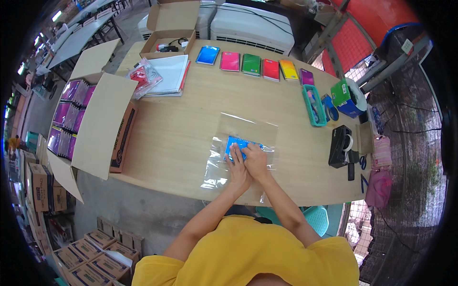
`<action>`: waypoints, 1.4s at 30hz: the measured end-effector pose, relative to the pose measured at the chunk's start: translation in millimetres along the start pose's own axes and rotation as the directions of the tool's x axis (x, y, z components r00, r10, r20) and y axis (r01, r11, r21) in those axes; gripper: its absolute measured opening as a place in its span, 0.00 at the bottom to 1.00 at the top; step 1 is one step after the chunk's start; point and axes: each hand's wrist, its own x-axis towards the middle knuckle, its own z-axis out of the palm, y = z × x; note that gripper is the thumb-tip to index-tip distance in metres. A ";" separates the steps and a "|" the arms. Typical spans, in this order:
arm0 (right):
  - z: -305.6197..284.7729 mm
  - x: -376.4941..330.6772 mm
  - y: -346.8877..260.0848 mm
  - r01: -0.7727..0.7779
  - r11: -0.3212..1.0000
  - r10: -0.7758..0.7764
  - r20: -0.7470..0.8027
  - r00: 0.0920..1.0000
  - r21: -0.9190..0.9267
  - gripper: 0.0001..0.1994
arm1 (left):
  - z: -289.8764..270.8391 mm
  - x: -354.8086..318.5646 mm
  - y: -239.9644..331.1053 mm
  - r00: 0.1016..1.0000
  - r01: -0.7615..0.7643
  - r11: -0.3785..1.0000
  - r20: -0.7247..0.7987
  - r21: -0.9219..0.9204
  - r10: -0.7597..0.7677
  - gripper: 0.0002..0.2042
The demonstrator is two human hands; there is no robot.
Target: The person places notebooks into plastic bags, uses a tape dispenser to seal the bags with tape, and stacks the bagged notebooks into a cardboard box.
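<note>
A small blue spiral notebook lies on a clear plastic sheet or bag near the front of the table. My left hand rests on the notebook with its fingers stretched out flat. Right beside it, touching it, my right hand is closed over the notebook's right part. Its fingertips are hidden, so what they grip does not show. Farther back stands a row of small notebooks: blue, pink, green, red, yellow and purple.
An open carton of purple notebooks stands at the left. Behind are larger notebooks and a small open box. Along the right sit a teal basket, blue tape, a black tape dispenser and scissors.
</note>
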 end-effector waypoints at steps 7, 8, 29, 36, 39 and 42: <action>-2.9 -3.1 -3.0 0.063 0.996 -0.058 0.082 0.995 -0.062 0.10 | -22.6 -1.8 -2.6 0.995 -0.059 0.998 0.076 -0.018 0.061 0.38; -7.5 -6.1 -6.9 0.059 0.997 -0.051 0.131 0.990 -0.058 0.13 | -31.0 -6.5 -12.9 0.989 -0.102 0.995 0.105 0.007 0.101 0.38; -0.5 -50.7 -1.9 0.035 0.984 -0.027 0.046 0.999 -0.177 0.32 | -95.7 22.2 -81.5 0.933 -0.212 0.916 -0.348 -0.341 0.087 0.24; -1.3 -48.7 -5.6 0.082 0.985 -0.078 0.032 0.996 -0.150 0.34 | -67.5 -0.7 -40.5 0.968 -0.211 0.966 0.106 -0.147 0.228 0.36; -10.4 -54.9 -9.0 -0.161 0.978 0.159 0.026 0.987 0.132 0.42 | -66.5 -6.6 -37.0 0.975 -0.180 0.979 0.115 -0.095 0.190 0.38; -8.2 -57.4 -6.4 -0.147 0.924 0.213 -0.156 0.965 0.353 0.47 | -66.5 -8.2 -29.7 0.973 -0.199 0.980 0.119 0.001 0.197 0.38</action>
